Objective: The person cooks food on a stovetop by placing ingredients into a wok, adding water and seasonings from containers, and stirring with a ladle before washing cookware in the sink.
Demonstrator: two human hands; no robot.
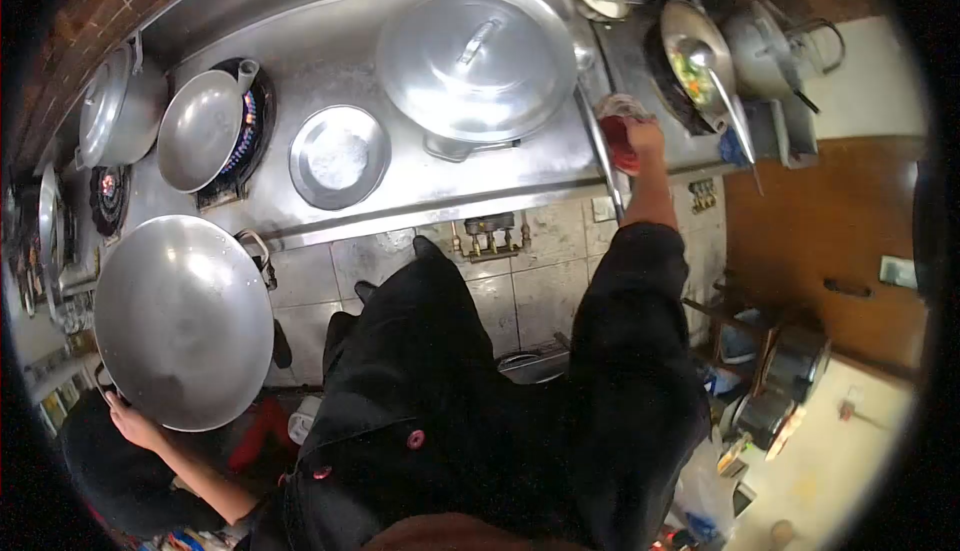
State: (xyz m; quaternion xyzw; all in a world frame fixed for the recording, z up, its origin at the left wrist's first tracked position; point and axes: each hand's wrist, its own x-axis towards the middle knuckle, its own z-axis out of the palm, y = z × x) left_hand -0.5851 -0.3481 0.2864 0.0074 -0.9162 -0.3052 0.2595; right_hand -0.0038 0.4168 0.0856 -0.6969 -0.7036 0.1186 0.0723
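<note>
My left hand (135, 426) is closed round the loop handle of a large, wide wok (185, 321). The wok is tipped so that its bare, grey inside faces me, and it is off the stove, to my left. On the right, my right hand (643, 138) is closed on a red container (622, 146) with a clear rim, above the counter's front edge. What is inside that container is not clear. Close to this hand are a long metal bar (600, 151) and a large lidded pot (478, 61).
A small wok (200, 131) tilts over a lit burner (240, 141). Beside it sits a round metal pan (340, 158). At right, a ladle (722, 86) rests in a wok (680, 36) with vegetables. A lidded pot (125, 106) stands far left. Gas valves (490, 236) jut out below the counter.
</note>
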